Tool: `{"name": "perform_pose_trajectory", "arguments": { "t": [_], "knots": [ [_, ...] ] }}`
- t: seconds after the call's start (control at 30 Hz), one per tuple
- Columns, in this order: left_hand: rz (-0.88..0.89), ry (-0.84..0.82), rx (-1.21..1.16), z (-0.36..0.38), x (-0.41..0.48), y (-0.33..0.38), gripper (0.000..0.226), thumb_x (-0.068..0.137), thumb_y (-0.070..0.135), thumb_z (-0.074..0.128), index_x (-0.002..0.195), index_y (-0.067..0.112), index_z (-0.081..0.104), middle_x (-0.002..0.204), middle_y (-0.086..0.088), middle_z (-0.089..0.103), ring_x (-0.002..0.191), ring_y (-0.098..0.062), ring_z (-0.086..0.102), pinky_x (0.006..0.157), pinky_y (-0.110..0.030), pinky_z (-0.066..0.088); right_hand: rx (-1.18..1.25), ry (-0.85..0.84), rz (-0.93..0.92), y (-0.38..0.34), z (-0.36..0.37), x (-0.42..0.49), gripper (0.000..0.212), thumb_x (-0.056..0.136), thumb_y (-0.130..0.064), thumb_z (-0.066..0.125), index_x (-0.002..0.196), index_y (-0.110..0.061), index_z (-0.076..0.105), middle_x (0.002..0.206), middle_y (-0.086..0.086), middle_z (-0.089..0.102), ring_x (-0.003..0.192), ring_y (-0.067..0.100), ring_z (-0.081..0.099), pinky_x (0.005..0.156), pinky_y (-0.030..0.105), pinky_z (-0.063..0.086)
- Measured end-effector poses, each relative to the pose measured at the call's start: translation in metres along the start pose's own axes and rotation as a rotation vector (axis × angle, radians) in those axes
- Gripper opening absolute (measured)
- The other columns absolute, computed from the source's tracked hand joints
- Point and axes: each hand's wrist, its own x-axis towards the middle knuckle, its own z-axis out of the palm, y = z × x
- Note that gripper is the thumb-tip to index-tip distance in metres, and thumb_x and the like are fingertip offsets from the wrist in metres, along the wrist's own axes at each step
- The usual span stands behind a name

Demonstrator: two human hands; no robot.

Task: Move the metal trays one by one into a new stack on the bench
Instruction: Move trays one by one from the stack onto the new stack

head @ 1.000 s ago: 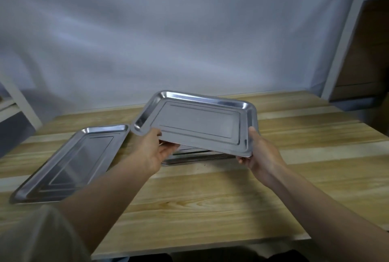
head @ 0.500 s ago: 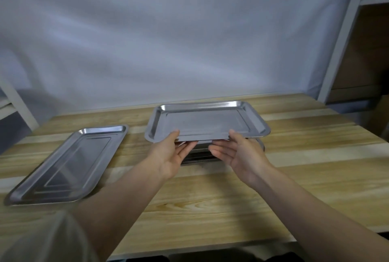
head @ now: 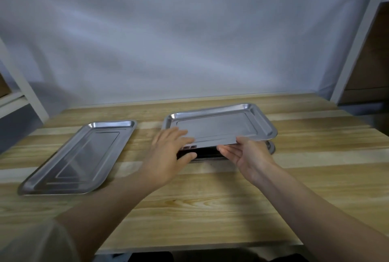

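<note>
Lifting top tray [head: 221, 127] off the stack [head: 272, 148]: left hand [head: 170, 152] and right hand [head: 249, 155] each pinched its near rim. Level carry, squared over the lone tray [head: 80, 156] at bench [head: 210, 209] left, looked best.

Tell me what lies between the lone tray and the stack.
In the head view, only bare bench separates lone tray from stack; the left hand, gripping the top tray, reaches across it.

Both forearms reach forward. Your left hand [head: 168, 154] lays fingers over the top tray [head: 221, 127], thumb beneath; your right hand [head: 248, 156], palm up, pinches its near edge.
</note>
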Motion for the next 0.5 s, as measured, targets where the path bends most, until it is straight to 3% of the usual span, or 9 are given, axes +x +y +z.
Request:
{"name": "perform_pose_trajectory", "arguments": {
  "t": [0.1,0.2,0.4,0.5],
  "knots": [
    [0.058,-0.034,0.102,0.002,0.001,0.004,0.034,0.099,0.033,0.047,0.131,0.031,0.06,0.127,0.008,0.064,0.122,-0.012,0.052,0.106,-0.028,0.033,-0.025,0.006,0.01,0.003,0.004,0.001,0.019,0.102,-0.006,0.041,0.096,0.0,0.058,0.079,0.024,0.074,0.07,0.033,0.075,0.057,0.031,0.061],
    [0.015,-0.075,0.114,0.001,0.003,0.003,0.033,0.1,0.03,0.047,0.129,0.031,0.062,0.121,0.008,0.067,0.113,-0.012,0.059,0.091,-0.032,0.048,-0.026,0.021,0.025,0.004,0.004,0.003,0.018,0.101,-0.005,0.041,0.095,-0.003,0.057,0.083,0.025,0.072,0.066,0.031,0.075,0.054,0.03,0.06],
    [-0.004,-0.13,0.164,0.006,0.008,0.001,0.032,0.101,0.024,0.045,0.127,0.03,0.063,0.122,0.008,0.065,0.112,-0.014,0.06,0.084,-0.035,0.053,-0.084,0.045,0.109,0.002,-0.005,0.005,0.02,0.102,-0.013,0.043,0.101,0.002,0.058,0.087,0.025,0.071,0.067,0.03,0.074,0.051,0.03,0.059],
    [-0.018,-0.118,0.157,0.006,0.011,0.0,0.032,0.101,0.023,0.045,0.125,0.029,0.064,0.122,0.008,0.066,0.111,-0.014,0.061,0.084,-0.034,0.052,-0.227,-0.012,0.2,-0.002,-0.01,0.002,0.034,0.104,-0.025,0.041,0.103,0.005,0.058,0.085,0.024,0.071,0.065,0.03,0.073,0.047,0.03,0.058]
  ]
}}
